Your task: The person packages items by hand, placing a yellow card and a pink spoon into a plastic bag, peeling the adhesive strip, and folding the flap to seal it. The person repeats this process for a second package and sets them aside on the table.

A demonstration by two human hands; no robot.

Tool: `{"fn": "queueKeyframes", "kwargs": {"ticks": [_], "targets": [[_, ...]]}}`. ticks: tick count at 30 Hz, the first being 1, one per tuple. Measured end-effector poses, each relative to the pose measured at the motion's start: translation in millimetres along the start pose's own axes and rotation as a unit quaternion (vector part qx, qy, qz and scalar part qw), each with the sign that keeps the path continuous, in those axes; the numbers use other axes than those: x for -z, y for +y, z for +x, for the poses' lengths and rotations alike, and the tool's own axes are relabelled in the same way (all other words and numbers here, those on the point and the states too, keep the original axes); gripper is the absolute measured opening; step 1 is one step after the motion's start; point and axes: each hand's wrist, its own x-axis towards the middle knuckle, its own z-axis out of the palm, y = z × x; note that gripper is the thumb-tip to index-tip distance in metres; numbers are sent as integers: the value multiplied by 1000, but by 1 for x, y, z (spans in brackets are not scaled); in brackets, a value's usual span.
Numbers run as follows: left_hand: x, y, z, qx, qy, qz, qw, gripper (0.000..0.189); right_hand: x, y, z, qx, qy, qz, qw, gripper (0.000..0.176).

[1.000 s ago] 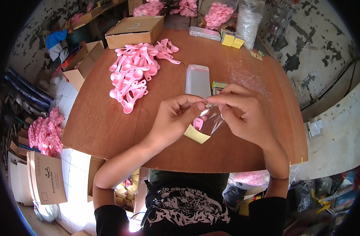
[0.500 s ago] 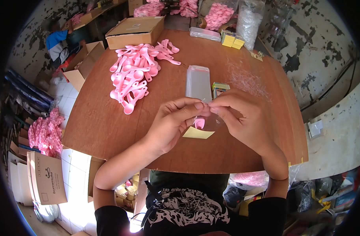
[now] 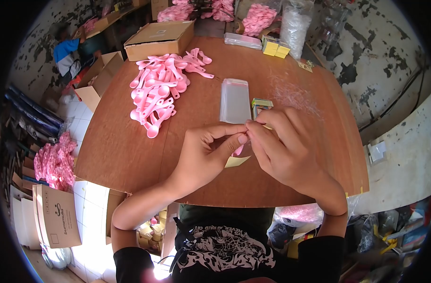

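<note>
“Pink spoon point(image 3: 238, 151): that's the bit near the middle of the frame, isn't it? What's around it?”

“Biggest first: a brown table point(image 3: 130, 160) across the centre, a carton point(image 3: 154, 48) at its upper left, then a heap of spoons point(image 3: 163, 89) just below the carton.”

“And the hands?”

“Left hand point(image 3: 203, 153) and right hand point(image 3: 288, 146) come next, their fingertips meeting at the centre, narrow, both apparently pinching the top of a clear bag point(image 3: 246, 150) that they mostly hide. Smaller still, a stack of sleeves point(image 3: 234, 101) lies above the left hand in the frame, a little box point(image 3: 261, 104) to its right, and a yellow slip point(image 3: 236, 162) peeks out below the fingers.”

“What could go wrong from here?”

“I'd say the thin film could tear or escape, since the pinch is only at the fingertips. If one side lets go, the spoon could slide out; a sharp tug might also crease the slip.”

“Where's the spoon against the hand, exactly?”

“Just below the left thumb's tip, left of the right hand's fingers, just above the yellow slip. Only a piece shows; I can't tell whether it touches the thumb.”
</note>
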Motion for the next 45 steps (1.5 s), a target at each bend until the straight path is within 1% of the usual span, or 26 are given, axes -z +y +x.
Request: {"fn": "queueKeyframes", "kwargs": {"ticks": [1, 3, 6, 9, 11, 12, 14, 16, 18, 19, 21, 22, 24, 25, 27, 29, 30, 32, 33, 35, 36, 37, 38, 40, 42, 45], "targets": [[0, 1, 0, 0, 0, 0, 1000, 17, -2, 0, -1, 4, -5, -2, 1000, 25], [2, 5, 0, -53, -18, 119, 991, 18, -3, -1, -2, 8, -11, -3, 1000, 26], [4, 6, 1, -71, -21, 179, 981, 18, -2, 0, -1, 33, -25, -18, 999, 28], [6, 13, 1, -68, -44, 228, 970, 18, -2, 6, 1, -8, -55, 61, 997, 23], [9, 12, 2, -57, -53, 205, 976, 18, -2, 12, 3, -102, -50, 227, 967, 15], [10, 11, 3, -46, -61, 183, 980, 17, -2, 14, 1, -102, -50, 227, 967, 15], [11, 7, 5, -52, -68, 161, 983, 17, -2, 20, -3, -244, -99, 392, 881, 12], [11, 4, 5, -58, -74, 140, 986, 17, -3, 23, -5, -250, -109, 407, 872, 11], [11, 1, 5, -55, -83, 99, 990, 14, -8, 27, -11, -358, -75, 560, 743, 8], [12, 1, 5, -54, -84, 99, 990, 14, -7, 28, -12, -360, -75, 560, 743, 8], [15, 1, 3, 35, -84, 9, 996, 14, -4, 34, -12, -437, -60, 559, 702, 5], [16, 1, 4, 35, -84, 8, 996, 14, -5, 39, -16, -438, -60, 559, 702, 5], [18, -1, 5, 34, -60, -12, 998, 13, -8, 57, -28, -470, -9, 645, 602, 9], [19, -2, 6, 34, -58, -12, 998, 13, -9, 69, -32, -437, 30, 672, 597, 10], [21, -3, 8, 80, -28, -143, 986, 18, 6, 102, -35, -444, 94, 679, 577, 9], [24, -4, 8, 85, -17, -174, 981, 18, 21, 144, -41, -362, 60, 726, 581, 8], [25, -4, 9, 89, -8, -205, 975, 19, 17, 176, -60, -364, 61, 725, 581, 8], [26, -2, 10, 101, -14, -208, 973, 20, -10, 225, -113, -463, -17, 706, 536, 12], [26, -1, 11, 116, -5, -186, 976, 20, -14, 220, -125, -466, -14, 704, 535, 12], [32, -3, 13, 132, 5, -164, 978, 20, -26, 205, -133, -525, 3, 429, 735, 16], [35, -4, 14, 129, 8, -166, 978, 20, -33, 197, -138, -530, 8, 272, 804, 19], [37, -6, 16, 134, 1, -163, 977, 20, -40, 190, -135, -513, 9, 108, 851, 22], [37, -8, 16, 148, -11, -158, 976, 21, -44, 175, -132, -488, 13, -59, 871, 25], [36, -19, 20, 166, -14, -169, 972, 20, -39, 139, -116, -480, -46, 265, 835, 31], [34, -27, 27, 174, -19, -179, 968, 19, -27, 94, -84, -427, -134, 516, 730, 35], [34, -36, 31, 193, -25, -205, 959, 19, -35, 55, -80, -387, -148, 579, 702, 32]]}}
